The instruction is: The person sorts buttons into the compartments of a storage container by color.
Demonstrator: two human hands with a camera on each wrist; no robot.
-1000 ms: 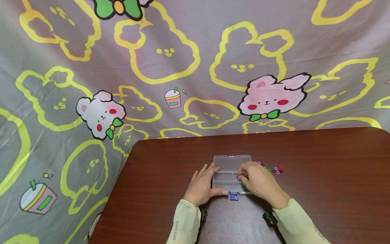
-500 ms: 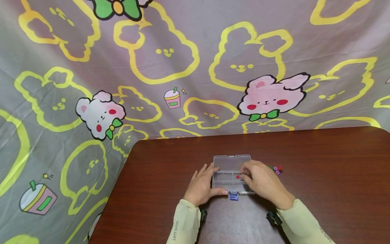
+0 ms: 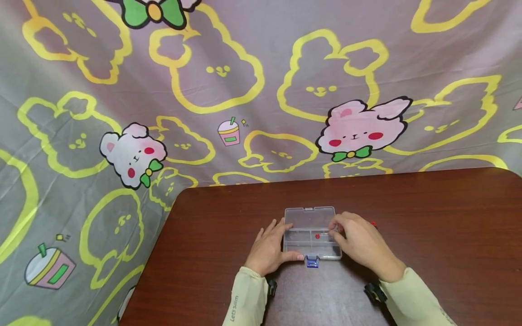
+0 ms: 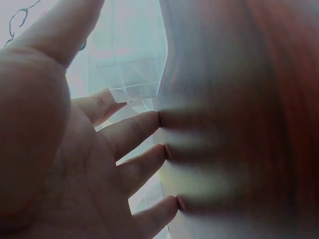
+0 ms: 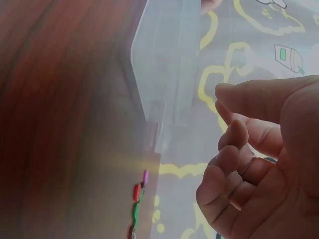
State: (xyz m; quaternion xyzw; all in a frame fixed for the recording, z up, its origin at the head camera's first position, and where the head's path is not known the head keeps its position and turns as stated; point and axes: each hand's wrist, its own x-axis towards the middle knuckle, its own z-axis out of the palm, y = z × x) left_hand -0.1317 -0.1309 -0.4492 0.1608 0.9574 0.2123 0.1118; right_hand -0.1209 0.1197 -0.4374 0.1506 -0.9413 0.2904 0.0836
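Observation:
A clear plastic divided box (image 3: 297,237) lies with its lid (image 3: 309,219) up at the back and a blue latch (image 3: 312,262) at the front. One small red ring-shaped piece (image 3: 317,236) sits in its right rear compartment. My left hand (image 3: 267,248) rests at the box's left side, thumb along the front edge, forefinger by the lid; in the left wrist view its fingers (image 4: 134,132) extend fairly straight. Above the box's right edge, my right hand (image 3: 360,240) has loosely curled fingers and a bent thumb, with nothing visible between them.
Several small coloured pieces lie on the brown table (image 3: 440,235) right of the box, mostly hidden behind my right hand. The right wrist view shows a purple piece (image 5: 146,177), a red one (image 5: 136,192) and a green one (image 5: 135,214). A patterned curtain (image 3: 277,86) hangs behind.
My right hand has let go of the red piece, which now lies in the compartment, and has drawn off to the right. The left hand stays at the box.

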